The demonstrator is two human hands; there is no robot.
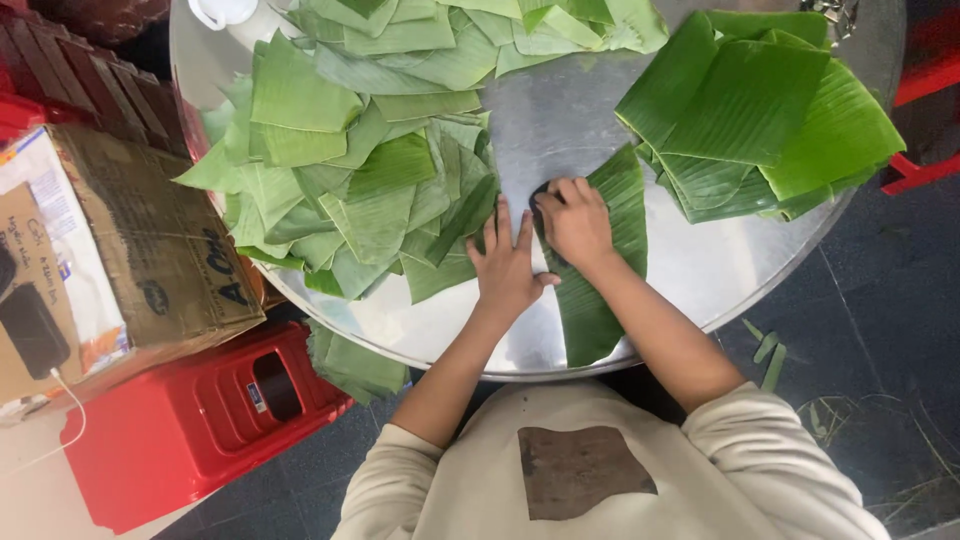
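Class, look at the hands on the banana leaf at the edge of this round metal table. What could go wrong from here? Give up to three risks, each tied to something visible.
1. The long leaf strip overhangs the round metal table at its near edge, so it might slide off.
2. The right hand presses a small dark object beside the left hand; if it is a blade, fingers could be nicked.
3. The loose leaf pile lies close and could be knocked off.

Left hand (507,262): palm down, fingers spread and extended forward, pressed flat, thumb angled out toward the right hand. Right hand (575,222): knuckles up, fingers curled inward, closed over something small and dark at the fingertips; just beside the left hand. Both forearms: bare, sleeves pushed to the elbows, converging from the torso.
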